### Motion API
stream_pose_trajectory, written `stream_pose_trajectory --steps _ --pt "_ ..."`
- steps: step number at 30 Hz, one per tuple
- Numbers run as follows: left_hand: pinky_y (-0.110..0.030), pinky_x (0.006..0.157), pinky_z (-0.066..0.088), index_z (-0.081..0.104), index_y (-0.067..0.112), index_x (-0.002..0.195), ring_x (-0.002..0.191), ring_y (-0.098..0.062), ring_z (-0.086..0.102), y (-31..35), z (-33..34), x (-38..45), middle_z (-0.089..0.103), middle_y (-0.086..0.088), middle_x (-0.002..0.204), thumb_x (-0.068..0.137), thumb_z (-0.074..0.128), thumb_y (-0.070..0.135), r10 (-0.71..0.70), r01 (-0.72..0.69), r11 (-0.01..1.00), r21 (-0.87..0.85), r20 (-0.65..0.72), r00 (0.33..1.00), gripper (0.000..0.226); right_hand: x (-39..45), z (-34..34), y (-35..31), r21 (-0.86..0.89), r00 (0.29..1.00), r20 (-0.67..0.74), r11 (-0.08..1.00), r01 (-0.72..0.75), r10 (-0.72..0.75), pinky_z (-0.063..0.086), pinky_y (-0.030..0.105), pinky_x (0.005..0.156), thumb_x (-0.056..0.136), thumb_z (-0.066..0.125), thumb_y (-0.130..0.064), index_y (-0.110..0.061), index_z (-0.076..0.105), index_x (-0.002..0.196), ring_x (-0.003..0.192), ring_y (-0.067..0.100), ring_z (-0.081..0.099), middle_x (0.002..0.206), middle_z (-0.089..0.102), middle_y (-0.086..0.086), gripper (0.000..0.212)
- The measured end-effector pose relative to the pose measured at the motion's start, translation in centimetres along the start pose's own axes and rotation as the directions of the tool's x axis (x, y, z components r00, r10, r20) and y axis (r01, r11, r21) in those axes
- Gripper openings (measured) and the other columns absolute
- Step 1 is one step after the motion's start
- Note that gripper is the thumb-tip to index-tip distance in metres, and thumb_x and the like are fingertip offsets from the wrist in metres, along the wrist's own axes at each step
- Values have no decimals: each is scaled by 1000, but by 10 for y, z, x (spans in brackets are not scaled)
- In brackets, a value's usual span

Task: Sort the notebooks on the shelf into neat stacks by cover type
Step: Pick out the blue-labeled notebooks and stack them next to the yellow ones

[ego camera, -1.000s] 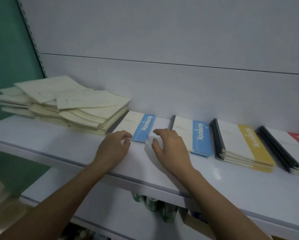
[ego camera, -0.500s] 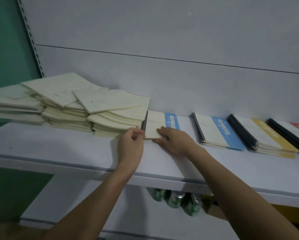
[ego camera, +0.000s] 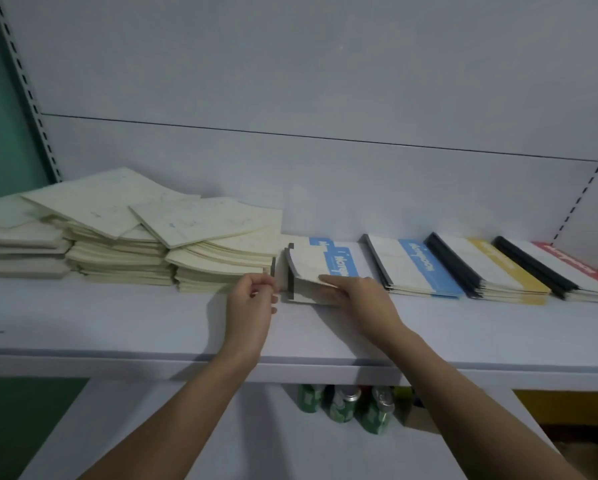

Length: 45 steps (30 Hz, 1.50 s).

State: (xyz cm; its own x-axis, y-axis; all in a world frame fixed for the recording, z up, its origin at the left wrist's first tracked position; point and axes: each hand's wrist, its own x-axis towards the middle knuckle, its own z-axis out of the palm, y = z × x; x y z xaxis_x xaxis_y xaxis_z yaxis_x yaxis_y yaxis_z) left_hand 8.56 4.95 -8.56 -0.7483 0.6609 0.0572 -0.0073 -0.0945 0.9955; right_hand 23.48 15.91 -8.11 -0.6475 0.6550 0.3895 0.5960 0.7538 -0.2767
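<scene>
A loose blue-banded notebook (ego camera: 320,263) lies on the white shelf (ego camera: 117,323) just right of the messy cream notebook pile (ego camera: 145,237). My right hand (ego camera: 356,292) grips its near edge and lifts the top book off the ones below. My left hand (ego camera: 252,303) pinches the dark spine corner at the pile's right edge. To the right lie a neat blue-banded stack (ego camera: 415,268), a yellow-banded stack (ego camera: 487,271) and a red-banded stack (ego camera: 560,268).
The shelf's back panel (ego camera: 325,185) stands right behind the stacks. Slotted uprights (ego camera: 24,88) flank the bay, with a green wall at far left. Several green drink cans (ego camera: 342,407) stand on the lower shelf under my arms.
Both hands shifted slightly; my right hand has raised the top blue-banded notebook off those beneath, and my left hand now pinches the dark spine by the cream pile. The view moved left.
</scene>
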Motion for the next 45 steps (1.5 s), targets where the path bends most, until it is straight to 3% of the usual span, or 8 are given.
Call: stream_pose_trajectory --steps 9,13,18,22,26,37,41,45 --pt "-58 88 53 54 8 127 106 -47 64 69 37 19 59 -26 129 95 52 48 -364 601 752 -270 589 721 52 9 -33 8 -74 861 -434 963 261 -267 49 25 56 85 71 -7 -23 68 120 75 24 70 100 75 0 38" --pt "-41 65 59 48 5 137 95 -31 67 88 44 32 65 -19 119 96 46 7 -330 434 880 -193 409 851 41 14 -45 11 -31 870 -278 910 414 -406 57 35 85 88 69 -31 -30 57 134 116 17 61 135 60 -6 47" --pt "-37 69 54 44 19 134 97 -27 63 102 22 46 61 -13 123 94 42 -1 -119 137 988 -74 201 972 45 18 -31 28 315 994 -102 949 -7 41 43 26 92 83 72 -45 -26 41 140 121 14 51 138 51 -7 68" --pt "-30 55 52 44 17 130 85 -20 62 111 11 47 62 -9 110 95 42 0 -66 74 995 -59 131 989 39 27 -21 24 112 930 367 993 -41 -3 37 38 108 76 69 -64 -29 34 147 134 17 39 151 36 -7 86" --pt "-29 54 52 46 19 123 85 -20 62 108 3 47 62 -8 106 95 43 0 -69 74 996 -42 120 990 34 28 -18 15 10 878 472 996 87 -82 38 39 104 92 53 -56 -18 40 143 129 24 41 147 40 5 65" --pt "-33 65 53 49 19 128 95 -25 63 102 -18 53 63 -12 116 94 42 1 -127 131 991 -10 167 978 39 53 -49 18 620 943 -160 773 -135 293 33 31 57 105 32 -33 -20 46 69 62 13 44 68 50 -2 41" --pt "-36 70 55 47 21 132 96 -23 64 97 3 52 65 -7 114 102 42 15 -118 122 993 -6 207 971 30 55 -65 -9 643 905 -363 763 71 221 35 26 60 105 33 -34 -25 60 86 65 8 48 75 57 -9 33" --pt "-39 74 58 58 21 124 95 -29 70 102 23 55 72 -10 107 97 45 56 -161 186 980 -66 285 945 46 41 -58 -22 182 893 -411 944 275 -181 41 20 69 103 40 -33 -28 60 130 90 14 62 111 68 -8 34"
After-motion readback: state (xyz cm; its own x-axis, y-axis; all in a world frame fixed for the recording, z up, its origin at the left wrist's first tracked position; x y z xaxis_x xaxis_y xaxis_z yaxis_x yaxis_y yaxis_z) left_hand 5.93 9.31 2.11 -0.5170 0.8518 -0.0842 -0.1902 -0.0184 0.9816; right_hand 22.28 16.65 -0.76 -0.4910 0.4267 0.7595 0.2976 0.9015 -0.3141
